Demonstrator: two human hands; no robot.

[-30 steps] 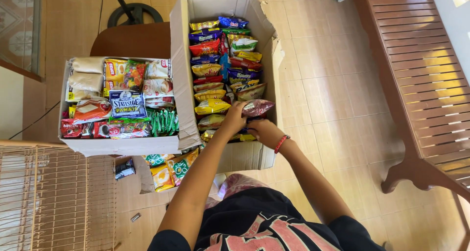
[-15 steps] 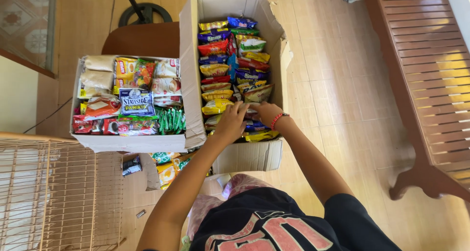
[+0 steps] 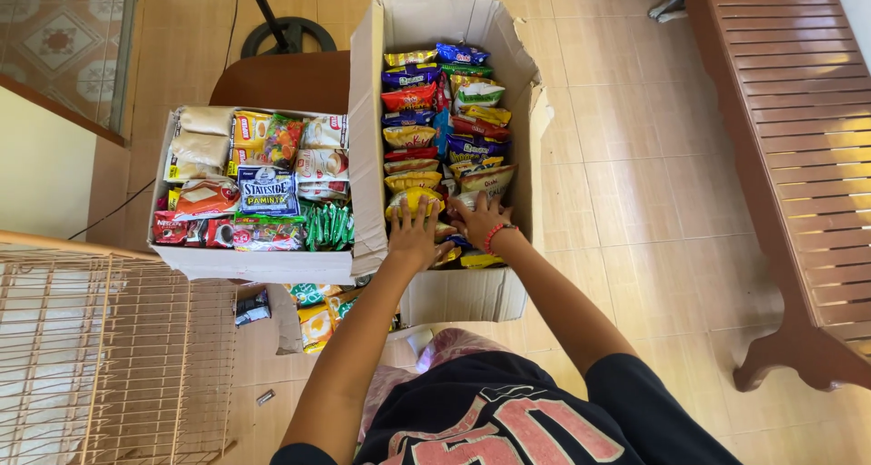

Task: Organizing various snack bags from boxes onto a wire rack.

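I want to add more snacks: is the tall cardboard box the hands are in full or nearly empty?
Full. The tall cardboard box is packed with rows of snack packets; left hand and right hand press on them.

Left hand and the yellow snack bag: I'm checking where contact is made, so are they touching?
Touching. The head view shows the left hand pressed flat on the yellow snack bag in the tall cardboard box, fingers spread over it with no gap.

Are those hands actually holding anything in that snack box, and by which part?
Neither clearly grips anything. The left hand lies flat on a yellow snack packet; the right hand presses on packets beside it. A grasp cannot be told.
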